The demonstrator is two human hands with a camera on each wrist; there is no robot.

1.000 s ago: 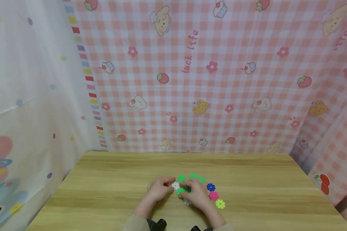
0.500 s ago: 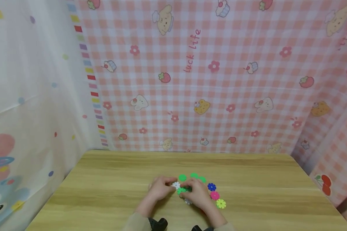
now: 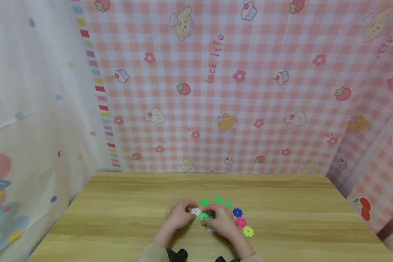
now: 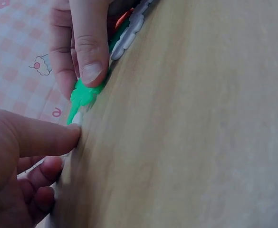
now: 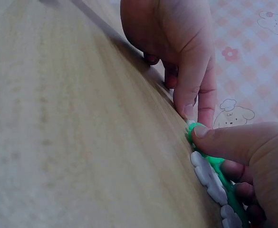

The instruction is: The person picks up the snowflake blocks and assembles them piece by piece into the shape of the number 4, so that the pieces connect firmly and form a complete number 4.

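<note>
My left hand point(image 3: 180, 214) pinches a white notched snowflake disc point(image 3: 195, 211) between thumb and fingers. Close beside it, a green snowflake disc point(image 3: 203, 217) sits between the thumb and fingers of my right hand point(image 3: 223, 218). The two discs meet edge to edge in the right wrist view, where green point(image 5: 210, 159) shows under the right thumb; fingers hide whether their notches interlock. Below the right hand lies another white disc point(image 3: 211, 229), partly covered. In the left wrist view, the green disc point(image 4: 84, 95) stands tilted just above the table.
Around the right hand, green discs point(image 3: 204, 202), a blue disc point(image 3: 237, 212), a pink disc point(image 3: 241, 222) and a yellow disc point(image 3: 248, 231) curve across the wooden table point(image 3: 124, 203). A checked cloth point(image 3: 196, 109) hangs behind its far edge.
The white disc in the left hand has shifted very slightly left relative to the green one. Both hands keep their grip, and the head view has swayed a little.
</note>
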